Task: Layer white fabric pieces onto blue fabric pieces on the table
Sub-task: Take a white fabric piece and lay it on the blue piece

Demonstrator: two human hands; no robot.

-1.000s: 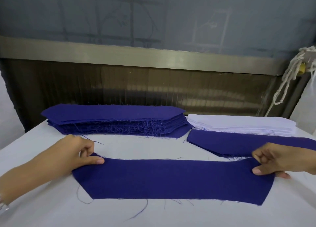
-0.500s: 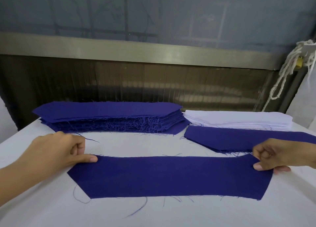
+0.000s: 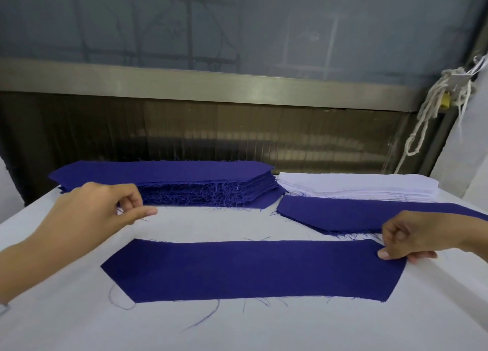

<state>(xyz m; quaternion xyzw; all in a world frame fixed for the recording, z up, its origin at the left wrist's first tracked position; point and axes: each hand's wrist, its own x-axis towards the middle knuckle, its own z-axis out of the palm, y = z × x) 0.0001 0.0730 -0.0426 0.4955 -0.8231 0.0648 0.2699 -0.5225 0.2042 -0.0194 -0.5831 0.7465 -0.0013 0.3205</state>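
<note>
A long blue fabric piece (image 3: pixel 250 268) lies flat on the white table (image 3: pixel 264 329) in front of me. My right hand (image 3: pixel 412 237) pinches its right end, thumb on top and fingers beneath the edge. My left hand (image 3: pixel 100 208) hovers above and behind the piece's left end with fingers curled and thumb out, holding nothing. Behind it sits a thick stack of blue pieces (image 3: pixel 163 172). A stack of white fabric pieces (image 3: pixel 356 185) lies at the back right, with another single blue piece (image 3: pixel 343 213) in front of it.
Loose blue threads trail off the near edge of the front piece. A knotted white rope (image 3: pixel 433 107) hangs at the right by the wall. A dark panel and a metal rail run behind the table's far edge.
My left hand has let go of the blue piece's left end and lifted back toward the blue stack. My right hand still pinches the right end.
</note>
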